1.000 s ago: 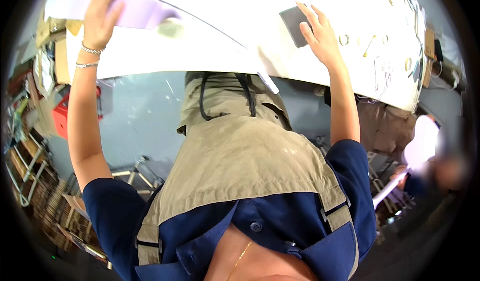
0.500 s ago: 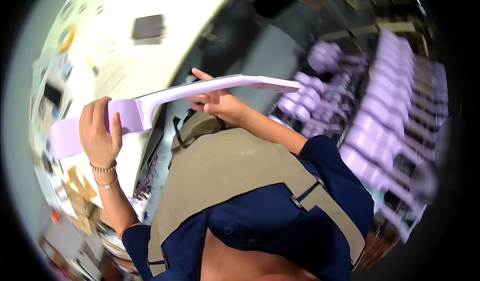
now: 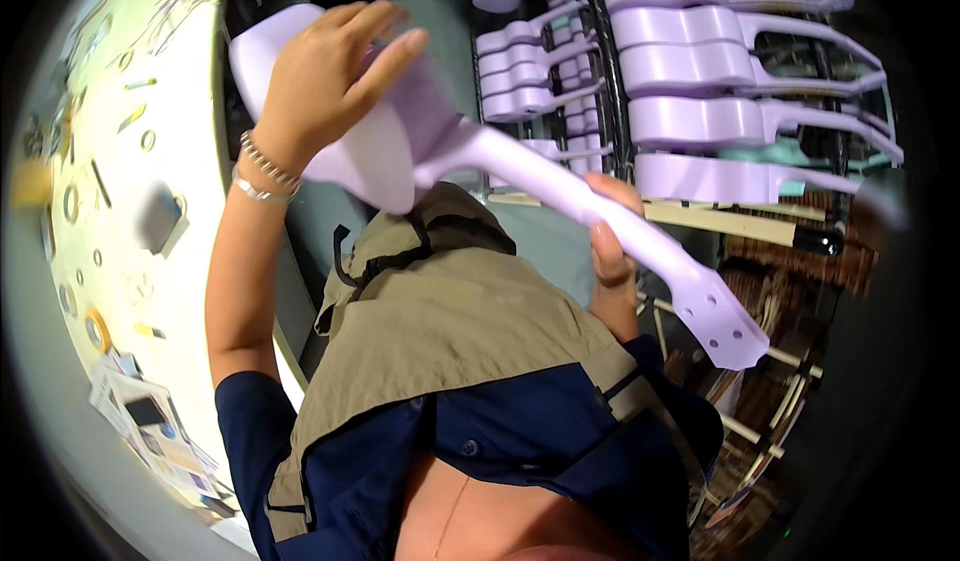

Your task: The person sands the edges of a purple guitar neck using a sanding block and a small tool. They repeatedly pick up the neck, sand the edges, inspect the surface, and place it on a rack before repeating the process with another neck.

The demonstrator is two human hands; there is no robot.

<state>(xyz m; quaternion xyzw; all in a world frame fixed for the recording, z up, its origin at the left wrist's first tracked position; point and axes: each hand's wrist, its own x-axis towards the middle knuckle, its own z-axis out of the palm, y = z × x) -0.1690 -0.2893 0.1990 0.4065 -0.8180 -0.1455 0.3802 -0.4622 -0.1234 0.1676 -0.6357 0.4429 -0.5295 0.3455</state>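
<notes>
Fingers (image 3: 350, 51) of both your hands grip the lilac guitar body (image 3: 520, 161), lifted off the surface (image 3: 120, 261).
Left hand (image 3: 320, 86) clasps the body, right hand (image 3: 610, 251) the neck; not yet on the rack (image 3: 720, 111) beside it.

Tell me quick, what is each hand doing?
Left hand: closed on the body of the purple guitar.
Right hand: closed around the guitar's neck.

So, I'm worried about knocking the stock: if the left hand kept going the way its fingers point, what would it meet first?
Probably the rack of lilac guitar bodies. The left hand, gripping the lilac guitar, points its fingers up and right toward it; depth is unclear.
</notes>
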